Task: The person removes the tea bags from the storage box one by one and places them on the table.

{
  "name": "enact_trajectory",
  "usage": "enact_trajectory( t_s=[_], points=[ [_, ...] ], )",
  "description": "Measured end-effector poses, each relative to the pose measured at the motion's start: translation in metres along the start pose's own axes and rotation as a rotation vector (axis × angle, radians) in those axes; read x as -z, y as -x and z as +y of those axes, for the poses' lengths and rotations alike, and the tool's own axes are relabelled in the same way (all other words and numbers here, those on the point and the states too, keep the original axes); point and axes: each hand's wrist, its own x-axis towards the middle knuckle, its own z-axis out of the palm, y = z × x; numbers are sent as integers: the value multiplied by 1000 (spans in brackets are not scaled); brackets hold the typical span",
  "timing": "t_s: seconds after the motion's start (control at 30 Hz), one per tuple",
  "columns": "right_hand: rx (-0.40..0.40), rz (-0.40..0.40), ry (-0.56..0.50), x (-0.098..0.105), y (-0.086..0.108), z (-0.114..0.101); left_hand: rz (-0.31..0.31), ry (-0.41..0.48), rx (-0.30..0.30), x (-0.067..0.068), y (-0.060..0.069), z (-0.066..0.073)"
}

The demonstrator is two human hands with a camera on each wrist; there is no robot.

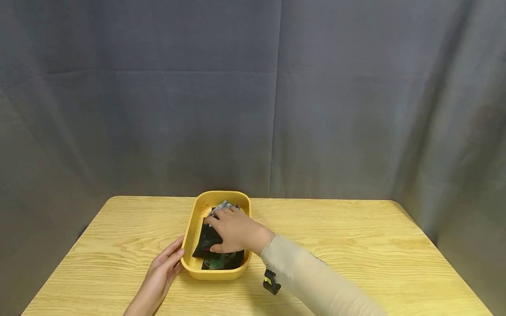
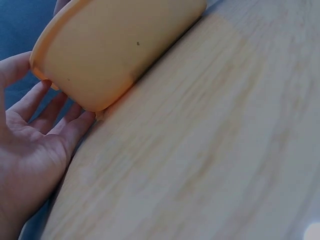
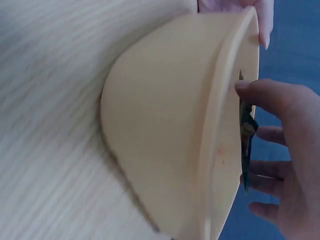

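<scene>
A yellow tub [image 1: 187,239] stands on the table with several dark packets inside. My left hand [image 1: 158,270] holds the tub's left side, its thumb by the rim and the fingers against the outer wall, as the left wrist view shows. Inside the tub my right hand [image 1: 233,230] grips a black packet [image 1: 207,239] between thumb and spread fingers. The packet's dark edge [image 3: 246,135] rises level with the rim in the right wrist view. Behind the fingers lies a grey-and-white patterned piece [image 1: 224,205]. A black packet with a green patch [image 1: 217,262] lies at the tub's near end.
The light wooden table [image 1: 356,245] extends to both sides of the tub. A grey curtain [image 1: 336,109] hangs behind and around it. On the right wrist is a black strapped device [image 1: 271,282], below a pale sleeve [image 1: 316,274].
</scene>
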Motion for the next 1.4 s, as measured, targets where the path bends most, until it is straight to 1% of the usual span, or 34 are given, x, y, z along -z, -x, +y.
enact_trajectory(
  t_s=[0.13,0.27,0.43,0.5,0.7,0.87,1.07,1.23,1.4],
  points=[
    [11,21,-12,1,6,16,-4,1,13,0,-1,1],
    [36,72,-6,-1,12,33,1,5,26,0,-1,1],
    [32,132,-26,-1,20,49,3,-2,-13,1,-3,2],
    [24,145,-38,-2,23,54,5,-2,-21,1,-3,2],
    [14,153,-49,-5,32,68,4,3,4,2,-1,3],
    [-16,168,-54,-5,40,83,-5,1,1,2,1,3],
    [-45,202,-106,-7,48,102,13,6,32,2,3,5],
    [-83,216,-151,-15,52,116,4,9,25,2,3,5],
    [-143,224,-192,-22,55,126,6,16,15,1,3,5]
  ],
)
